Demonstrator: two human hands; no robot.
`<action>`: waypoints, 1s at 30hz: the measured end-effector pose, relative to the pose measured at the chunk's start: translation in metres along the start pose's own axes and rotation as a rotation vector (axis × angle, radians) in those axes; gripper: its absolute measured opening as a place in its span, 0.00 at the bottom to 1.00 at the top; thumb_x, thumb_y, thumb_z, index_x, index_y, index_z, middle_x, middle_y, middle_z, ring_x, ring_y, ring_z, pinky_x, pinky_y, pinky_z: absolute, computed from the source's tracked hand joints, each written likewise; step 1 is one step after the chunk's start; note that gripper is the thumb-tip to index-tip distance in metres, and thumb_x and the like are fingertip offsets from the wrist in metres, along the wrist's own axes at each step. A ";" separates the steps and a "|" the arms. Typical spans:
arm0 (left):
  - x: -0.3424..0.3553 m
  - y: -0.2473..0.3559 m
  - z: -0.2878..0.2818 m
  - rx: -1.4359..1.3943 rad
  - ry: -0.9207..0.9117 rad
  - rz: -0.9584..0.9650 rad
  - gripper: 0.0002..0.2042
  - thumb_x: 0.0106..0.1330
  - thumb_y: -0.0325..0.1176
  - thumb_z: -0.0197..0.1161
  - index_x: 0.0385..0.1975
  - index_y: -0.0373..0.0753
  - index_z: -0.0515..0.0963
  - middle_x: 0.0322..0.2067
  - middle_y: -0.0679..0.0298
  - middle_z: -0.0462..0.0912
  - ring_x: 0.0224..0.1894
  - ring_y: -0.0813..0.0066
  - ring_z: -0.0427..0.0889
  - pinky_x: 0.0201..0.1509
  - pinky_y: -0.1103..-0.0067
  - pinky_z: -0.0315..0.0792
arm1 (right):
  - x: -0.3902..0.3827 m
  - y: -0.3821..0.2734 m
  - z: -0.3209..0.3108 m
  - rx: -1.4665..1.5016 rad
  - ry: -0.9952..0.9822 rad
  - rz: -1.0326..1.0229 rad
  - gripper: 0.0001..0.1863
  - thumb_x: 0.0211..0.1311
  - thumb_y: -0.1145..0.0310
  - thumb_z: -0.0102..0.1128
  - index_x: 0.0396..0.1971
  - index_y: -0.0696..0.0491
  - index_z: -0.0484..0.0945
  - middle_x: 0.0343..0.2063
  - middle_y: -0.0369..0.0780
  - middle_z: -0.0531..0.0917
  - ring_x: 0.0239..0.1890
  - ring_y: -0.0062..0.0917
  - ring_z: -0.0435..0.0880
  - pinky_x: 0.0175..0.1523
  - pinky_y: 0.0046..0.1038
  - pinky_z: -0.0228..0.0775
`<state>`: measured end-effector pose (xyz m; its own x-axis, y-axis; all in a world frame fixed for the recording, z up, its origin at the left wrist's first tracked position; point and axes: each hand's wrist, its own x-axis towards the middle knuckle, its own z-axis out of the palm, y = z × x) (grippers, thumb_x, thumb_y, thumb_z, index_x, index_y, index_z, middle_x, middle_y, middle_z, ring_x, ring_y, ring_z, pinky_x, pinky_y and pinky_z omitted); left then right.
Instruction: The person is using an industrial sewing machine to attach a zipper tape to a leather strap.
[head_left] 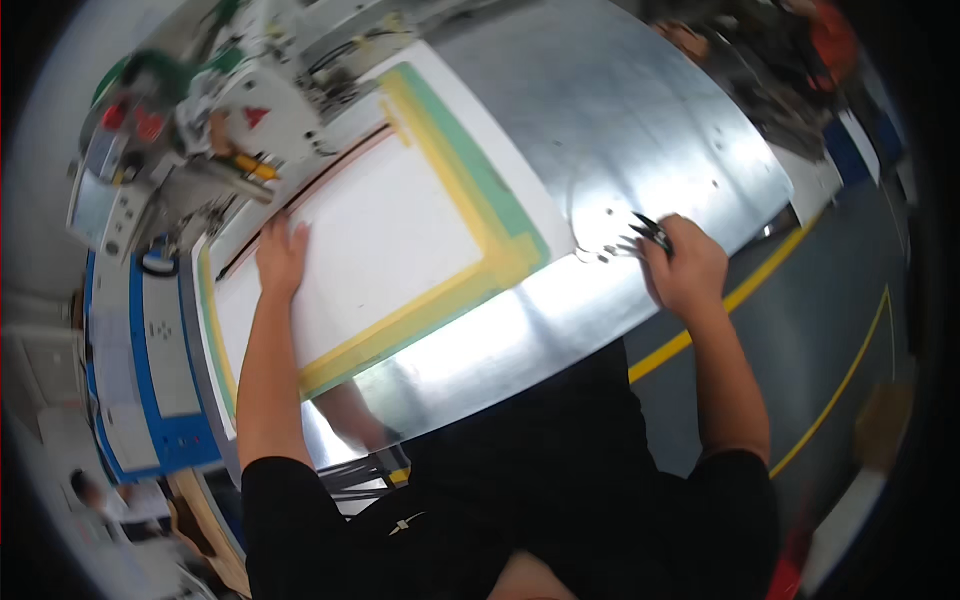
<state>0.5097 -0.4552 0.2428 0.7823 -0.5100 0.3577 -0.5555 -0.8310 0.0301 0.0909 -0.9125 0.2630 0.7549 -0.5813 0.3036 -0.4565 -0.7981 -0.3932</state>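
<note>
My left hand (pixel 281 256) lies on a white sheet-like panel (pixel 385 235) edged with yellow and green tape. Its fingers are stretched out, with the tips at a long narrow slot or strip (pixel 335 168), brownish pink and dark, that runs along the panel's far left side. Over the shiny metal tabletop, to the right of the panel, my right hand (pixel 688 265) is closed round a small black pointed tool (pixel 652 232) that looks like thread snips. Several small bits (pixel 598 253) lie on the metal beside it; they are too blurred to name.
A white sewing machine (pixel 265 115) stands beyond the panel at the upper left, with a control box (pixel 105 195) beside it. The metal tabletop (pixel 620 110) reaches to the right. Farther left is a blue and white cabinet-like unit (pixel 150 360). Yellow lines (pixel 760 280) mark the grey floor.
</note>
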 end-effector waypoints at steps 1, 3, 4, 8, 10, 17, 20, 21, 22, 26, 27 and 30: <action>0.001 0.014 -0.006 -0.033 0.011 -0.004 0.28 0.77 0.50 0.59 0.65 0.32 0.75 0.65 0.43 0.76 0.65 0.41 0.76 0.69 0.56 0.71 | -0.003 0.005 0.002 0.033 0.041 -0.012 0.11 0.64 0.59 0.67 0.36 0.51 0.81 0.32 0.44 0.85 0.35 0.47 0.85 0.40 0.44 0.76; 0.004 0.023 -0.009 -0.024 -0.040 -0.069 0.29 0.77 0.52 0.59 0.66 0.33 0.74 0.65 0.46 0.77 0.65 0.43 0.77 0.67 0.57 0.71 | -0.003 0.009 0.012 0.070 0.046 -0.024 0.10 0.65 0.60 0.66 0.37 0.51 0.81 0.31 0.43 0.85 0.34 0.45 0.85 0.39 0.43 0.75; 0.008 0.030 -0.013 -0.029 -0.016 -0.096 0.29 0.77 0.52 0.59 0.66 0.33 0.74 0.65 0.46 0.77 0.65 0.43 0.77 0.67 0.57 0.71 | -0.005 0.008 0.005 0.067 0.054 -0.059 0.10 0.65 0.60 0.66 0.37 0.51 0.81 0.31 0.43 0.85 0.34 0.45 0.85 0.39 0.43 0.75; 0.016 0.032 -0.015 -0.080 -0.075 -0.137 0.32 0.75 0.55 0.59 0.68 0.36 0.73 0.66 0.49 0.76 0.68 0.48 0.75 0.70 0.57 0.68 | 0.001 0.010 0.002 0.022 0.032 -0.010 0.10 0.67 0.60 0.66 0.37 0.51 0.81 0.30 0.43 0.85 0.34 0.44 0.86 0.38 0.41 0.75; 0.012 0.032 -0.015 -0.094 -0.079 -0.153 0.32 0.75 0.56 0.59 0.69 0.36 0.73 0.67 0.51 0.75 0.69 0.50 0.73 0.71 0.57 0.66 | 0.002 0.009 0.004 0.005 0.032 -0.007 0.11 0.67 0.60 0.67 0.38 0.52 0.81 0.29 0.44 0.85 0.33 0.44 0.86 0.38 0.41 0.74; 0.008 0.041 -0.018 -0.032 -0.075 -0.202 0.32 0.73 0.55 0.61 0.68 0.37 0.73 0.69 0.51 0.74 0.71 0.51 0.72 0.73 0.57 0.65 | 0.050 -0.047 0.004 0.195 -0.145 -0.054 0.11 0.69 0.62 0.66 0.39 0.55 0.81 0.29 0.46 0.84 0.30 0.43 0.85 0.38 0.42 0.74; 0.008 0.035 -0.017 -0.055 -0.092 -0.219 0.33 0.73 0.56 0.62 0.69 0.38 0.72 0.70 0.52 0.72 0.72 0.52 0.71 0.73 0.57 0.64 | 0.077 -0.117 0.015 0.153 -0.315 -0.351 0.13 0.70 0.60 0.65 0.42 0.55 0.81 0.32 0.46 0.85 0.34 0.44 0.86 0.43 0.44 0.77; 0.007 0.034 -0.014 -0.059 -0.079 -0.212 0.34 0.72 0.56 0.62 0.70 0.38 0.72 0.70 0.52 0.73 0.71 0.52 0.71 0.73 0.56 0.64 | 0.085 -0.138 0.025 0.127 -0.423 -0.449 0.13 0.71 0.59 0.64 0.43 0.55 0.81 0.33 0.46 0.85 0.36 0.44 0.87 0.45 0.45 0.78; 0.008 0.035 -0.018 -0.065 -0.080 -0.216 0.34 0.72 0.56 0.62 0.70 0.38 0.72 0.70 0.52 0.73 0.71 0.52 0.71 0.73 0.56 0.64 | 0.090 -0.158 0.037 0.090 -0.518 -0.547 0.14 0.72 0.58 0.64 0.44 0.54 0.82 0.36 0.46 0.85 0.39 0.44 0.87 0.47 0.44 0.78; 0.019 0.035 -0.037 -0.101 -0.206 -0.201 0.33 0.71 0.54 0.63 0.70 0.39 0.71 0.70 0.52 0.73 0.71 0.52 0.72 0.72 0.56 0.65 | 0.115 -0.221 0.070 0.148 -0.745 -0.720 0.18 0.73 0.56 0.64 0.51 0.54 0.82 0.46 0.46 0.84 0.49 0.44 0.85 0.55 0.42 0.77; 0.018 0.031 -0.036 -0.107 -0.209 -0.193 0.33 0.71 0.53 0.64 0.70 0.39 0.71 0.70 0.52 0.73 0.71 0.52 0.72 0.72 0.56 0.65 | 0.123 -0.232 0.078 0.181 -0.669 -0.811 0.20 0.73 0.55 0.64 0.54 0.55 0.82 0.49 0.46 0.83 0.51 0.44 0.84 0.58 0.41 0.77; 0.014 0.027 -0.028 -0.084 -0.110 -0.170 0.30 0.71 0.53 0.64 0.66 0.40 0.73 0.68 0.57 0.75 0.71 0.55 0.73 0.71 0.54 0.64 | 0.159 -0.240 0.105 0.197 -0.558 -0.869 0.23 0.73 0.56 0.64 0.58 0.56 0.81 0.53 0.47 0.83 0.55 0.44 0.83 0.61 0.41 0.75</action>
<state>0.4978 -0.4788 0.2752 0.8901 -0.3893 0.2369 -0.4310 -0.8880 0.1602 0.3693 -0.7967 0.3146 0.9188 0.3741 0.1258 0.3929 -0.8366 -0.3817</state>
